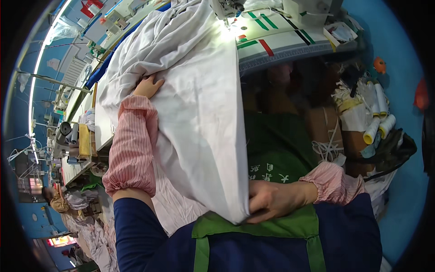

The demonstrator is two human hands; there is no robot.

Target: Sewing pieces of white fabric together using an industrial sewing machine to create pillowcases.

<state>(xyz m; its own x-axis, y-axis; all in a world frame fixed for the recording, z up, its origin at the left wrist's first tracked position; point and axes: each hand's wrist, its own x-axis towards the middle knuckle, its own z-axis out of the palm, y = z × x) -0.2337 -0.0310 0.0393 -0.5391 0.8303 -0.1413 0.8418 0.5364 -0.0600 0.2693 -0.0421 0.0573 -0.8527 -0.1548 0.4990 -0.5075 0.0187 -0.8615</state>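
Observation:
A large white cloth (199, 104) runs from the lit sewing machine head (228, 10) down to my lap, its right edge drawn nearly straight. Close to my body, my right hand (269, 199) grips the cloth's lower corner with fingers closed round it. My left hand (148, 87) rests on the cloth at the left, thumb apart from the fingers, where the fabric bunches into folds. Some of its fingertips are hidden in those folds. Striped pink sleeve covers (132, 145) are on both my forearms, and a green apron (276, 140) lies over my lap.
The machine table (290, 47) carries a curved ruler edge and coloured tape strips. A small open box (340, 34) stands at its right. Thread cones (379, 122) and a dark bag (392, 152) sit by the blue wall. More machines and a yellow-fronted box (84, 139) line the left.

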